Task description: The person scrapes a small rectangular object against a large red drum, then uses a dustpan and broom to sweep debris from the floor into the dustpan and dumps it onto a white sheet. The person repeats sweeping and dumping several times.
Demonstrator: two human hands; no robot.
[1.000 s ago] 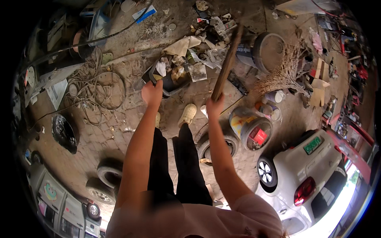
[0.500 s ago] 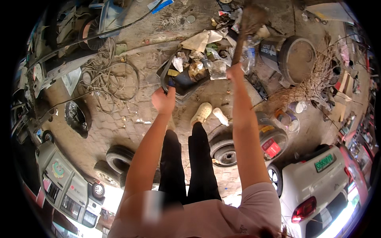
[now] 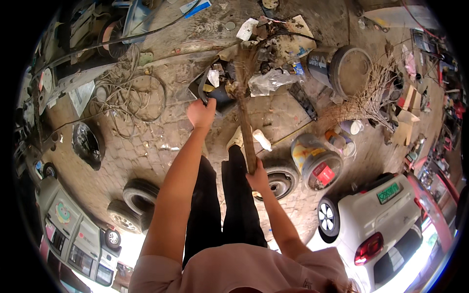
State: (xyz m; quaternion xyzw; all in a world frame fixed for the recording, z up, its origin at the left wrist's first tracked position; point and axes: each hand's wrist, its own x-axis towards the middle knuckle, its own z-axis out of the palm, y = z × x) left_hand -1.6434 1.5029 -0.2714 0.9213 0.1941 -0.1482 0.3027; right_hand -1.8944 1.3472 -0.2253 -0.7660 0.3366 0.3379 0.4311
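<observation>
Paved yard floor point(image 3: 161, 146), littered: tyres, cables, buckets. Left hand point(image 3: 201, 113) fingers closed on black dustpan point(image 3: 220, 95); right hand point(image 3: 257, 178) fingers wrapped around broom point(image 3: 244, 112) handle.

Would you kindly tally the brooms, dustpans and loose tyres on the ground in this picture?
broom: 2
dustpan: 1
loose tyre: 4
Total: 7
</observation>
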